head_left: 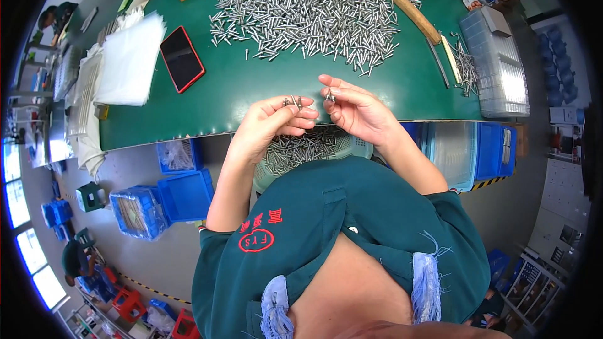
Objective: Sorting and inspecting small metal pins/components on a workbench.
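Observation:
Several small metal pins (293, 102) are pinched between the thumb and fingers of my left hand (276, 119), just over the near edge of the green table. My right hand (358, 110) faces it a short gap away, its fingertips closed on small metal pins (329, 96). Beyond both hands a wide heap of the same silvery pins (308, 9) covers the table's far middle. Below my hands, at my lap, a pale green basket (361, 149) holds many more pins, partly hidden by my arms and shirt.
Wooden bars (408, 6) border the heap. A red-edged phone (182, 59) and white sheets (129, 59) lie to the left. Loose longer metal rods (465, 66) and a clear plastic case (499, 69) sit at right. Blue bins (141, 210) stand below. Other people are farther off.

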Demonstrator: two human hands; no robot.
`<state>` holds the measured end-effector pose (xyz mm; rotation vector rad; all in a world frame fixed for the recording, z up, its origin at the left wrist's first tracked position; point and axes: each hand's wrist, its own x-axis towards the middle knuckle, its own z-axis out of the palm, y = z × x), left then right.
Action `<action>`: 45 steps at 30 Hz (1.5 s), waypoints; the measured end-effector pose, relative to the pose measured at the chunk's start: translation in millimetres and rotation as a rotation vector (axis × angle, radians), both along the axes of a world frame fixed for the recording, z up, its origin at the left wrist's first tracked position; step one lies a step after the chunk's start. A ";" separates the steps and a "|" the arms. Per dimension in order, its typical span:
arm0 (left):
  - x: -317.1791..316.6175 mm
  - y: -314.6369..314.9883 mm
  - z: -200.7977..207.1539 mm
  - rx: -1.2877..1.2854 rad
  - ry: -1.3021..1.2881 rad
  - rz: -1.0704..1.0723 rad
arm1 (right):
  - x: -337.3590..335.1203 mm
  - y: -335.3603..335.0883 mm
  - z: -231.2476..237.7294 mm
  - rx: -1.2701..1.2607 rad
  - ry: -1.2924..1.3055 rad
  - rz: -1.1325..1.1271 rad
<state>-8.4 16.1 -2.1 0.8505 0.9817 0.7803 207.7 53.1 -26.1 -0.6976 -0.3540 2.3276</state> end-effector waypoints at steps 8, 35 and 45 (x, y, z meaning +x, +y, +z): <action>-6.2 1.0 3.0 0.010 -0.009 0.027 | 8.4 -7.6 10.4 0.568 -0.476 0.255; 6.9 2.1 -0.2 -0.015 0.068 -0.207 | -7.0 0.1 20.3 1.188 -0.747 0.128; 8.4 -0.1 0.2 -0.005 0.104 -0.198 | -6.9 -4.7 23.3 1.084 -0.773 0.131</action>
